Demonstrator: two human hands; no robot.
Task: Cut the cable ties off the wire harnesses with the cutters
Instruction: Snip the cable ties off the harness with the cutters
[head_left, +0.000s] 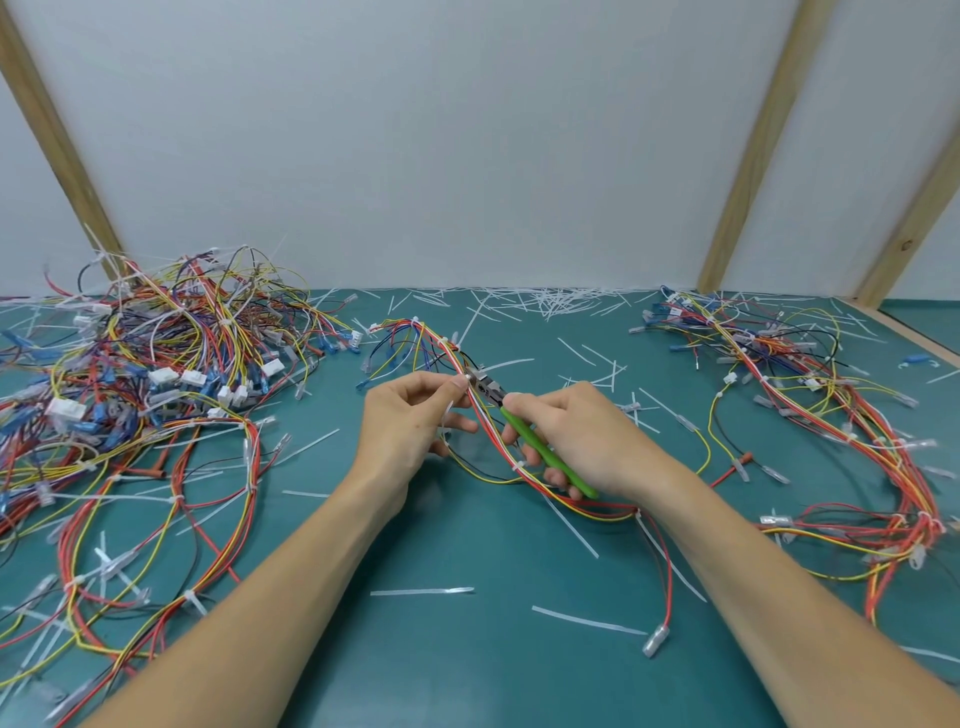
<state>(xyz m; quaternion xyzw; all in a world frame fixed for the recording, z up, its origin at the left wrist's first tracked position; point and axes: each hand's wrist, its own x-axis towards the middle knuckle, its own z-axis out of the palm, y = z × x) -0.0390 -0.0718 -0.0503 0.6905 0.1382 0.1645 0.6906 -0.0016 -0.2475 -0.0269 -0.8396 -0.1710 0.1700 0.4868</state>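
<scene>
- Wire harnesses lie in three groups across the teal tabletop (457, 670): a big tangled heap (156, 364) at the far left, one harness (483, 415) in the middle between the hands, and a looser spread (831, 415) on the right.
- Left heap: red, yellow, blue and white wires with white connectors and blue terminals, many white cable ties sticking out of it; long red and yellow loops trail from it toward the near left edge.
- Left hand (410, 431): its fingers are curled, thumb and forefinger pinching the middle harness just left of the cutter tip.
- Middle harness: it rises from the tabletop near the back, passes between the two hands and runs down to the right, ending in a red wire with a clear terminal (655, 640).
- Cutters (540, 441): green handles, metal tip touching the harness bundle just beside the left thumb.
- Right hand (582, 436): its fingers are wrapped round the green handles.
- Cut white tie pieces (561, 301) are scattered over the tabletop, thickest along the back edge.
- Right spread: harnesses lie in long red, orange and yellow loops.
</scene>
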